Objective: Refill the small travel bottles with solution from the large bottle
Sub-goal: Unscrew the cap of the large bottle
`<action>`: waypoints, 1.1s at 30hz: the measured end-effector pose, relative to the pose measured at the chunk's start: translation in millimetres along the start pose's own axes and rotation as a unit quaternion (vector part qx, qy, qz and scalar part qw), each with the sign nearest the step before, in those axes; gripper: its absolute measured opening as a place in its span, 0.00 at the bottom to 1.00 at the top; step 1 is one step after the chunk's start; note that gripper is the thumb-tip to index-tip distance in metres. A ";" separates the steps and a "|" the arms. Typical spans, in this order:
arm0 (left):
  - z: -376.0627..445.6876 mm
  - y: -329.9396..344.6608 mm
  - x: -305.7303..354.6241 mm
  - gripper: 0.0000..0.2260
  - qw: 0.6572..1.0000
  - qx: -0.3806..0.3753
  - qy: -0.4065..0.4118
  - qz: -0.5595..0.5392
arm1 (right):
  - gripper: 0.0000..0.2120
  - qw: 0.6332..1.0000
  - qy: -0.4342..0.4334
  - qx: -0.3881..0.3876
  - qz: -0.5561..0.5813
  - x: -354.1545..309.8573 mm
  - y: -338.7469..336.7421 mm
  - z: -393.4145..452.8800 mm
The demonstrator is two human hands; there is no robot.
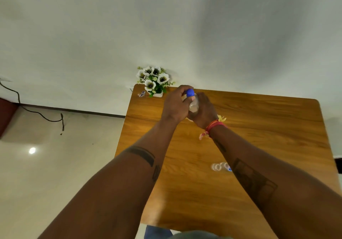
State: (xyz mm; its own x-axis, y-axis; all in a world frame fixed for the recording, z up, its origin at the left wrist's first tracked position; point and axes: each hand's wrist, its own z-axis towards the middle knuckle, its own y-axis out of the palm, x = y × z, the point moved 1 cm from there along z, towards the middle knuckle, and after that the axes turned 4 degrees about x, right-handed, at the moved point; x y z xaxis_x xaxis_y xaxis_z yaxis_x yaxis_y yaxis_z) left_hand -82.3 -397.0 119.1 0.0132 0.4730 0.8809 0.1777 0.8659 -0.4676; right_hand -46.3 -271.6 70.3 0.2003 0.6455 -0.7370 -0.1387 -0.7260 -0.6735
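Right hand wraps the big bottle, left hand pinches its blue cap; keep it upright near the flowerpot while you unscrew.

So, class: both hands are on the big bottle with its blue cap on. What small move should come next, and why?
Probably twist the blue cap off: the left hand pinches it while the right hand grips the big bottle, and nothing pours until it opens.
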 end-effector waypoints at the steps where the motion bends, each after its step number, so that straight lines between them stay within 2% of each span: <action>1: -7.2 2.5 7.0 0.11 1.000 0.009 -0.012 -0.017 | 0.33 1.000 -0.004 -0.002 -0.005 1.6 -7.7 -7.3; 7: -56.3 24.4 44.8 0.12 0.998 0.021 -0.019 -0.049 | 0.33 1.000 -0.007 0.015 -0.012 17.6 -53.2 -54.6; 12: -86.5 39.2 60.7 0.17 0.999 -0.006 0.043 0.032 | 0.33 1.000 -0.010 0.026 -0.013 31.5 -71.8 -84.7; 14: -94.9 42.8 66.7 0.16 0.995 -0.017 0.073 0.064 | 0.33 1.000 -0.007 0.028 -0.010 35.0 -78.0 -94.0; 17: -103.1 48.0 74.1 0.12 0.994 -0.011 0.072 0.085 | 0.33 1.000 -0.002 0.022 -0.012 39.0 -86.7 -104.0; 21: -109.3 53.8 81.1 0.14 0.994 0.004 0.074 0.082 | 0.36 1.000 -0.003 0.026 -0.015 42.9 -93.0 -114.0; 24: -114.9 58.7 84.7 0.19 0.992 -0.013 0.099 0.076 | 0.37 0.999 -0.004 0.040 -0.012 43.4 -95.3 -118.0; 28: -123.4 61.5 77.9 0.19 0.980 -0.068 0.151 0.113 | 0.37 0.999 0.013 0.046 0.000 51.6 -95.4 -122.0; 33: -126.1 58.3 73.1 0.16 0.982 -0.072 0.127 0.121 | 0.33 0.999 0.013 0.046 -0.020 59.4 -92.5 -128.8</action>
State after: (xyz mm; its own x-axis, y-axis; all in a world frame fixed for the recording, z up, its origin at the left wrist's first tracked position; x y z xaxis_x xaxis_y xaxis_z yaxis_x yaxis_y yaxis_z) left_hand 53.1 -332.4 165.3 0.3140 0.5909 0.7431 0.2765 0.6919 -0.6670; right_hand 103.4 -196.6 96.0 0.2327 0.6660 -0.7088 -0.2192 -0.6741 -0.7053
